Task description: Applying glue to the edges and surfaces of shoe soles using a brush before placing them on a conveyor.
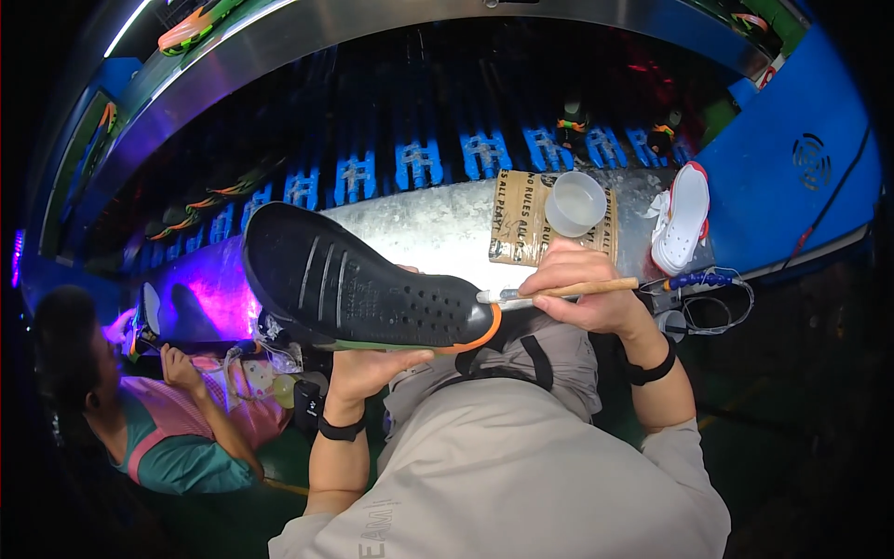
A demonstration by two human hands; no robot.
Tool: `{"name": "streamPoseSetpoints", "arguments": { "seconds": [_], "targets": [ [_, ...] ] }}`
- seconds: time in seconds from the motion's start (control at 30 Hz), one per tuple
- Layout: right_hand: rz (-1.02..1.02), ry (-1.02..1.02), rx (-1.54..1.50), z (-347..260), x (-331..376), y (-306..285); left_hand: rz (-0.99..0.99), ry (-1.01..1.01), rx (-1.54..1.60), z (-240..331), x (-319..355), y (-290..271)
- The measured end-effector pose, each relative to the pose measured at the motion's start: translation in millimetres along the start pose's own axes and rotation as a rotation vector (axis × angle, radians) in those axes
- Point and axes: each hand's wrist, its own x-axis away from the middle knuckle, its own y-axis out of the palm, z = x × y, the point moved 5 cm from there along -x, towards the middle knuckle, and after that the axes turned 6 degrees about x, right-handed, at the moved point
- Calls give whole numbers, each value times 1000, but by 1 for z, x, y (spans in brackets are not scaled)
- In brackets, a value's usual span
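My left hand (372, 368) holds a black shoe sole (358, 284) with an orange edge from underneath, its inner side tilted toward me. My right hand (582, 284) grips a wooden-handled brush (568, 292). The brush's pale tip touches the sole's heel end near the orange rim. Both wrists wear black bands.
A metal bench (428, 228) carries a white plastic cup (575, 203) on a piece of brown cardboard (521, 233), and a white shoe (682, 216) lies further right. A dark conveyor with blue racks (419, 163) runs behind. A co-worker (140, 419) sits at lower left.
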Motion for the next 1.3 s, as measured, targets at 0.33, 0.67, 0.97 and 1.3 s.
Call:
{"name": "streamPoseSetpoints", "arguments": {
  "seconds": [0.33,0.67,0.97,1.3],
  "targets": [
    [143,123,-24,-18,22,13,-119,180,-765,32,5,28],
    [279,224,-43,-36,35,28,87,582,-1902,8,22,41],
    [297,165,-66,-52,37,33,-3,502,-1037,-60,43,-4],
    [237,265,-80,-5,22,10,-6,486,-1293,22,24,40]
  ]
}}
